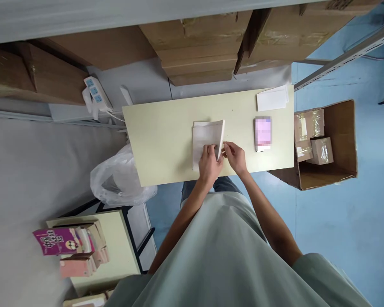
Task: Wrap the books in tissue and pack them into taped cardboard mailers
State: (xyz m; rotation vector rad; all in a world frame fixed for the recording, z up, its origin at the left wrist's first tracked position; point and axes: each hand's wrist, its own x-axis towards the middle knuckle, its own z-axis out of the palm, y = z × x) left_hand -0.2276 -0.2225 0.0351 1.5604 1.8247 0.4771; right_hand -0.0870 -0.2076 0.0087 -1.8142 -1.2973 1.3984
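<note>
A white-paged book lies on the pale tabletop in front of me, its right-hand part lifted nearly upright. My left hand is closed on the book's lower part, fingers curled against the raised pages. Just right of that raised edge is my right hand, its thumb and fingertips pinched together. The fingertips are at the book's edge; whatever is between them is too small to make out.
A pink-screened phone and white papers are on the table's right. An open carton with small boxes stands beyond. Left are a plastic bag, a power strip and a side table with books. Cartons fill the shelf ahead.
</note>
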